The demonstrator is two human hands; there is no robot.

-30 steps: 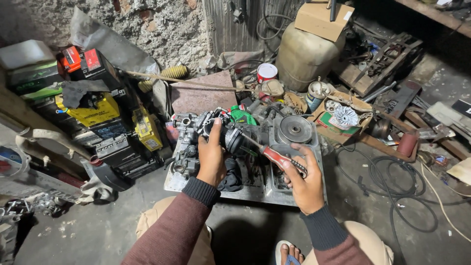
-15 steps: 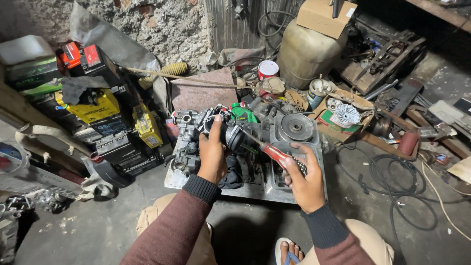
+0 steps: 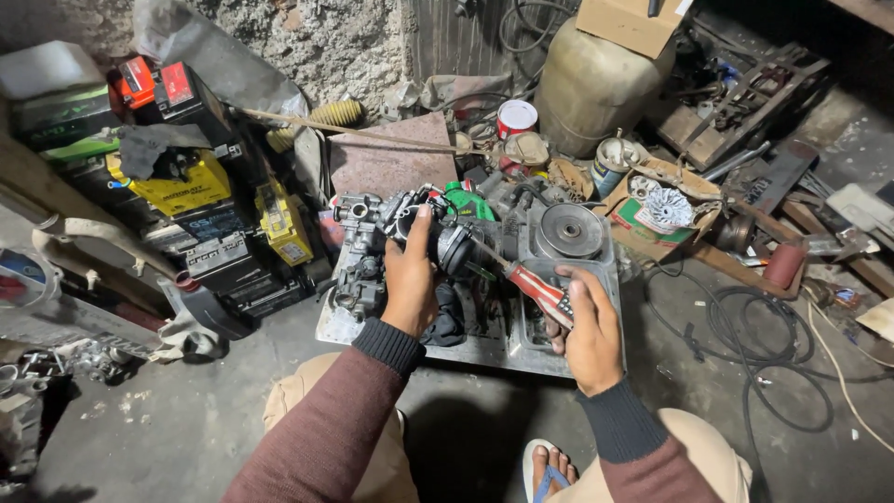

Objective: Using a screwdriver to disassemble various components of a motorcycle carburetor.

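My left hand [image 3: 410, 279] grips a dark metal carburettor [image 3: 430, 231] and holds it above a metal tray [image 3: 484, 349] on the floor. In my right hand [image 3: 589, 326] is a screwdriver with a red handle [image 3: 540, 291]; its shaft slants up and left, with the tip against the carburettor's round black mouth [image 3: 459, 249]. A second carburettor body [image 3: 358, 279] lies on the tray's left side. A grey engine part with a round pulley [image 3: 570, 231] stands at the tray's far right.
Stacked batteries, yellow [image 3: 177, 182] and black, fill the left. A beige jerrycan [image 3: 596, 79] with a cardboard box on top stands at the back. An open box of parts [image 3: 666, 210], tins and black cables [image 3: 773, 354] lie to the right. My sandalled foot [image 3: 549, 466] is below.
Hardly anything has moved. My hands stay on the carburettor and screwdriver, with only a slight shift of the view.
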